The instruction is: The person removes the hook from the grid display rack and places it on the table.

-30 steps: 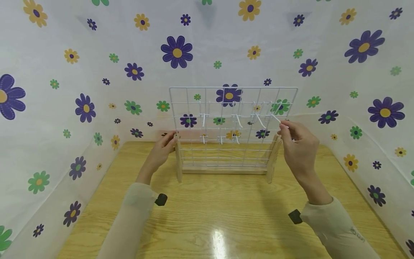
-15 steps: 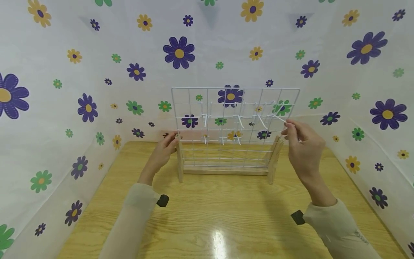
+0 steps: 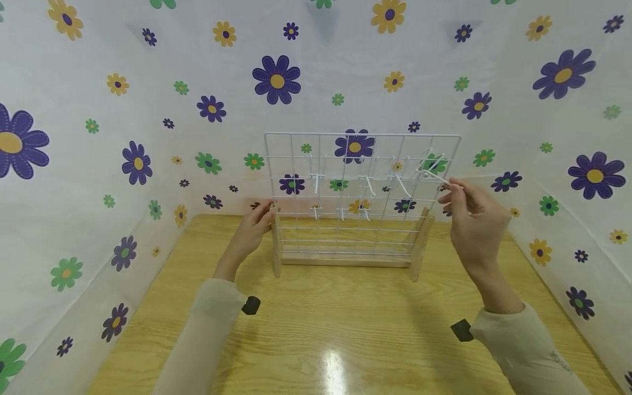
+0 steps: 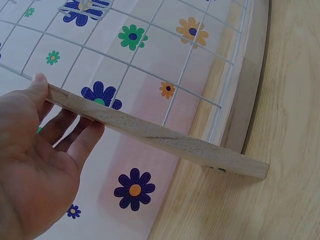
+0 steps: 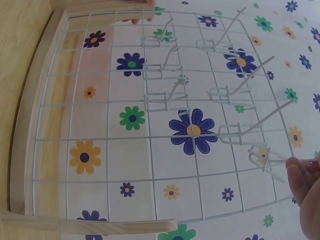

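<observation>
A white wire grid panel [image 3: 316,134] stands upright in a wooden stand [image 3: 345,263] on the table. My left hand [image 3: 247,230] grips the stand's left post [image 4: 165,136], thumb on one side and fingers on the other near its upper end. With thumb and forefinger, my right hand [image 3: 480,222] pinches the prong tip of a white metal display hook [image 3: 434,174]. This hook is at the grid's right side, and its wire back [image 5: 260,157] is tilted against the grid wires. Several more white hooks hang on the grid, such as a long-pronged one [image 3: 402,186] just left of it.
Below lies a wood-grain table [image 3: 316,312]. A white sheet [image 3: 222,71] printed with flowers rises behind the stand and along both sides. The right post [image 3: 421,247] of the stand is below my right hand.
My right hand has moved rightward with the hook's prong, and the hook's back has tilted away from the grid. My left hand stays on the post. The view shifts slightly.
</observation>
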A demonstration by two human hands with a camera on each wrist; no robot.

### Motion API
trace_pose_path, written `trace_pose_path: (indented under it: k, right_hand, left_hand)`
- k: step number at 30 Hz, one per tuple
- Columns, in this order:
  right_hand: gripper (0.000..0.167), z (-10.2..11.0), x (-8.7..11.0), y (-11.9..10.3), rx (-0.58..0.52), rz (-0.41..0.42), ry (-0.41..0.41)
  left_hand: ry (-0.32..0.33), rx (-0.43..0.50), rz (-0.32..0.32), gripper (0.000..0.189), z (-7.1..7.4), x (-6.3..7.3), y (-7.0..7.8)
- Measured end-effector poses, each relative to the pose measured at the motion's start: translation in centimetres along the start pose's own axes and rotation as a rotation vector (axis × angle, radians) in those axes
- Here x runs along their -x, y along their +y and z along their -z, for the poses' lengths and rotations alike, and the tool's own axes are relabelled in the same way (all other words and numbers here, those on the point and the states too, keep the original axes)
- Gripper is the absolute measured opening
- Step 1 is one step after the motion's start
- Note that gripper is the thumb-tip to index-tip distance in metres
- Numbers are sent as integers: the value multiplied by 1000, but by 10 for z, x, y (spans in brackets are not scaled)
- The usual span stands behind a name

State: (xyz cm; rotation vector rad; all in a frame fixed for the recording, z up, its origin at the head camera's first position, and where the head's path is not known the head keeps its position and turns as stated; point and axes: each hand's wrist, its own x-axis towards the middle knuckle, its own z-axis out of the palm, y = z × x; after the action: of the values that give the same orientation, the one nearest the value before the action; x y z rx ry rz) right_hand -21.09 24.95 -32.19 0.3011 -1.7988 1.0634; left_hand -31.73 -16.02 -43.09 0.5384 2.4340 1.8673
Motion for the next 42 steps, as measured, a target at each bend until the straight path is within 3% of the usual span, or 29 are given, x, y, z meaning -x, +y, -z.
trace_pose_path:
  k: [7,20,42]
  right_hand:
    - [17,6,-1,-5,-26,-2,6]
    - [15,20,6,-1,-13,11,31]
    - [16,57,42,4,-52,-72,48]
  left_hand:
    - [-5,7,11,53,-2,1,6]
    - [-15,-5,12,54,-1,-1,0]
    - [-1,12,6,55,0,-3,-1]
